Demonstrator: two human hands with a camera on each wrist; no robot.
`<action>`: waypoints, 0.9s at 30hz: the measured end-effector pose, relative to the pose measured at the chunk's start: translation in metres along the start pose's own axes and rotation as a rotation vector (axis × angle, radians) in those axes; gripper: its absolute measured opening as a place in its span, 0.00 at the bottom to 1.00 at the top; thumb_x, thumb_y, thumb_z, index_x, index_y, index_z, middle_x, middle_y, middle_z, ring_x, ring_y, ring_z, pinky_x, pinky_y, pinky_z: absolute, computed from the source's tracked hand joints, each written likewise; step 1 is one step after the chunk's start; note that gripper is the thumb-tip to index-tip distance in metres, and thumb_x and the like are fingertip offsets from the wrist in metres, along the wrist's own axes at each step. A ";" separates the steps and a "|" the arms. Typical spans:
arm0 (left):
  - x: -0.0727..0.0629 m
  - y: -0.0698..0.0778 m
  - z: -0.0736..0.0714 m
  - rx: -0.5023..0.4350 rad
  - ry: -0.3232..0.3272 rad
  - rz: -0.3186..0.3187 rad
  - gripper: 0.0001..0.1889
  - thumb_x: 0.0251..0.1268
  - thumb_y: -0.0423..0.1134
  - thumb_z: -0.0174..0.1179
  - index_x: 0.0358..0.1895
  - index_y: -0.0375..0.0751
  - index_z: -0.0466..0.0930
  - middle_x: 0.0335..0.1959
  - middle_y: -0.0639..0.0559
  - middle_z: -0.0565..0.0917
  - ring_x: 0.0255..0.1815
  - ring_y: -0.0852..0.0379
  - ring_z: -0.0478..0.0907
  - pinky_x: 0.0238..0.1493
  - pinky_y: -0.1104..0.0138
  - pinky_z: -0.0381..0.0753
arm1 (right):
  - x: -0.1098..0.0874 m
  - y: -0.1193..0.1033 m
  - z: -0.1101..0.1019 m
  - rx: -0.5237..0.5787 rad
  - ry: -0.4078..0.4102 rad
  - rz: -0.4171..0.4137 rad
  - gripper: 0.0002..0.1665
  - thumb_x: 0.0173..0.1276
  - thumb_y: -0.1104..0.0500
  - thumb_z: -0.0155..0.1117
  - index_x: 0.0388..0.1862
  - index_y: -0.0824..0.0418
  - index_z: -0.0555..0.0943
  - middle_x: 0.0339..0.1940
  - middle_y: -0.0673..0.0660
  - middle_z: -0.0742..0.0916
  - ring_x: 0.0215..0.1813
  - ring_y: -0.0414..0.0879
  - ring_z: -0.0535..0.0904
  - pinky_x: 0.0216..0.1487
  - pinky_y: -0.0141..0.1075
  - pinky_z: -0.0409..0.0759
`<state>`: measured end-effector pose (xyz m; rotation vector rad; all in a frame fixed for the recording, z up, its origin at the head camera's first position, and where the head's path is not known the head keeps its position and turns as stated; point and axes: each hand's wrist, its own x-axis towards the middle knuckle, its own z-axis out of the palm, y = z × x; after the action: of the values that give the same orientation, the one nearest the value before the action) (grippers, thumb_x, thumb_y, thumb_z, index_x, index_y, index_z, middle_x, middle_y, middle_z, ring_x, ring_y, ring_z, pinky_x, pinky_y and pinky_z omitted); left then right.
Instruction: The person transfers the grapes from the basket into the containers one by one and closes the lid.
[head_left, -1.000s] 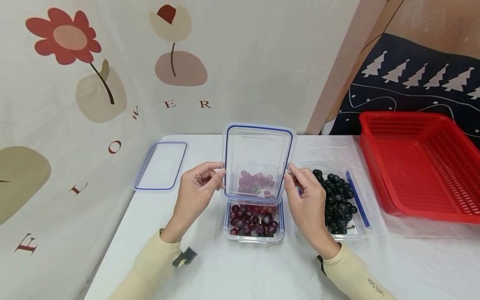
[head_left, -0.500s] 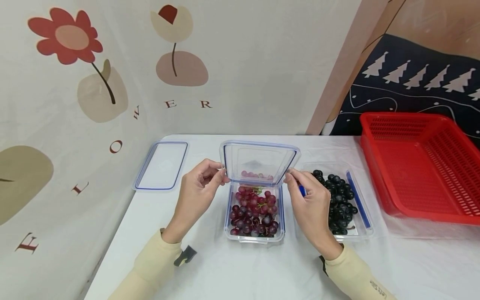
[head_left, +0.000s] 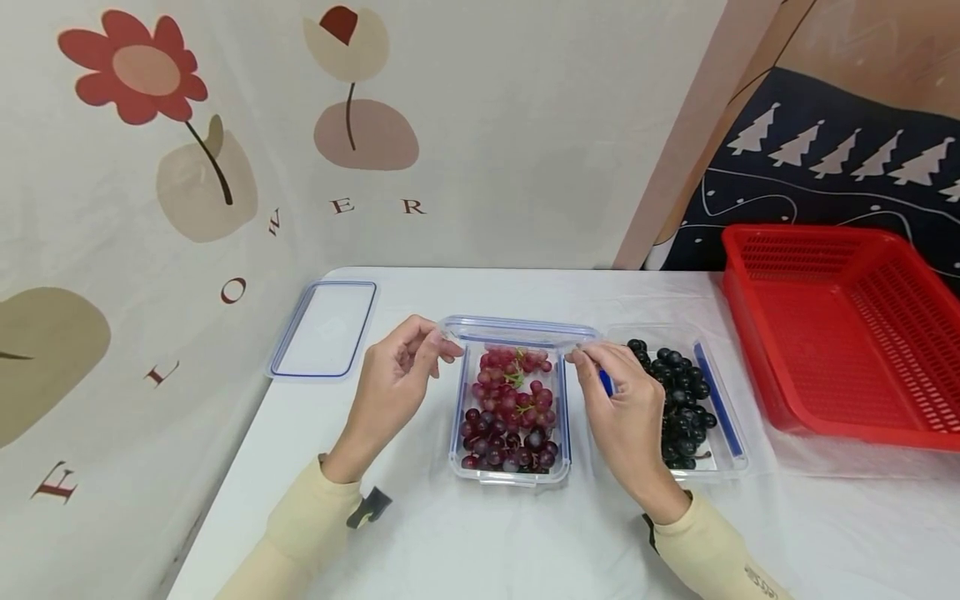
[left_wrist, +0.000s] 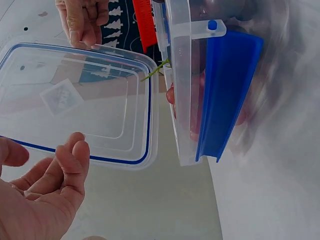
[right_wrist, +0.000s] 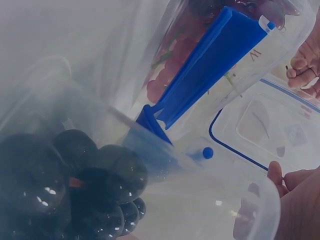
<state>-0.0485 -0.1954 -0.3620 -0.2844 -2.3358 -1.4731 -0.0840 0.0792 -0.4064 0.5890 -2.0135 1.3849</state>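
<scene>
A clear lid (head_left: 525, 327) with a blue seal hovers nearly flat over the back of a clear food container (head_left: 565, 442). Red grapes (head_left: 517, 400) fill the container's back and middle, and darker purple grapes (head_left: 510, 452) lie at its front. My left hand (head_left: 393, 375) pinches the lid's left edge with thumb and fingertips. At the opposite edge, my right hand (head_left: 622, 404) grips the lid the same way. In the left wrist view a blue side clip (left_wrist: 230, 90) hangs down from the container, and the lid is apart from its rim.
Black grapes (head_left: 680, 404) sit in a second clear container (head_left: 738, 454), close beside my right hand. A spare lid (head_left: 324, 329) lies flat at the back left of the white table (head_left: 420, 533). A red basket (head_left: 832, 333) stands at the right.
The lid has tipped from upright to nearly flat and come down, uncovering the view of the red grapes. Both hands have turned slightly with it, keeping to its edges.
</scene>
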 end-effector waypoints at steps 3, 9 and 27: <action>0.001 -0.001 0.000 0.016 -0.003 -0.009 0.12 0.89 0.39 0.54 0.44 0.40 0.85 0.35 0.56 0.91 0.27 0.53 0.79 0.21 0.67 0.65 | -0.001 0.001 -0.002 -0.002 -0.016 0.010 0.08 0.77 0.69 0.71 0.49 0.62 0.94 0.48 0.55 0.94 0.57 0.51 0.88 0.64 0.32 0.78; -0.001 -0.003 -0.003 -0.051 -0.052 -0.029 0.13 0.89 0.38 0.54 0.54 0.34 0.87 0.39 0.47 0.90 0.33 0.51 0.82 0.31 0.70 0.74 | -0.005 0.001 -0.005 -0.024 -0.050 0.067 0.22 0.70 0.73 0.76 0.62 0.65 0.90 0.57 0.59 0.92 0.63 0.53 0.86 0.66 0.26 0.75; -0.016 -0.020 -0.007 -0.006 -0.219 -0.055 0.30 0.74 0.34 0.70 0.77 0.31 0.76 0.51 0.46 0.88 0.47 0.49 0.83 0.48 0.66 0.85 | -0.019 0.000 -0.012 -0.090 -0.293 0.208 0.26 0.80 0.60 0.64 0.74 0.63 0.83 0.68 0.61 0.87 0.70 0.57 0.82 0.63 0.53 0.82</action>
<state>-0.0401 -0.2100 -0.3827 -0.4052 -2.5287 -1.5440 -0.0679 0.0908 -0.4170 0.5826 -2.4165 1.3814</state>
